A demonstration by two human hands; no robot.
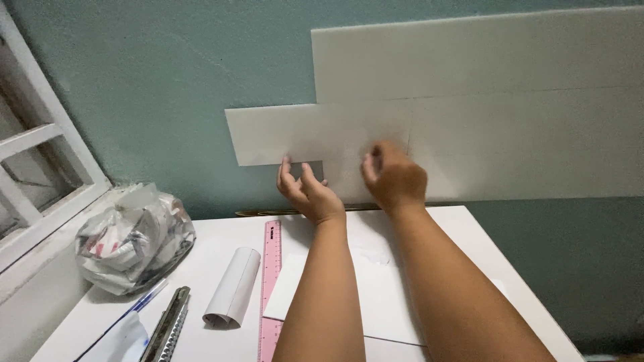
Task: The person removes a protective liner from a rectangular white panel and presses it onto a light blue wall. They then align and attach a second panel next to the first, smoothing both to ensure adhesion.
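Nearest, at lower edge of white rectangular tabletop [215, 241]: grey metal utility cutter [168, 328] lying lengthwise, just left of it a blue-and-white pen [144, 303] and a crumpled corner of white plastic [124, 338]

Next, centre-left: loosely rolled white paper sheet [233, 287], lying flat, open end toward viewer; just right of it, long pink plastic ruler [271, 288] running front to back; flat white cut sheets [376, 295] beneath both forearms, overlapping ruler's right edge

Further left, beside white window frame [40, 161]: knotted clear plastic bag [134, 238], slumped on tabletop; contents: crumpled white paper scraps with some red print, packed full, individual pieces not distinguishable

Farthest, against teal painted wall [154, 80]: three white rectangular panels stuck flat; upper wide panel [483, 53], large lower-right panel [530, 144], and narrow white panel strip [302, 134] projecting left beneath upper one, butted against lower-right one

Left hand [307, 191]: raised to wall, fingers spread and extended, released, fingertips pressed flat on lower edge of narrow white panel strip, nothing clasped

Right hand [394, 177]: raised to wall, blurred, fingers curled, knuckles toward viewer, resting against surface where strip meets large lower-right panel; whether anything is pinched inside not discernible

Narrow white panel strip: on wall, above far edge of tabletop, under both hands
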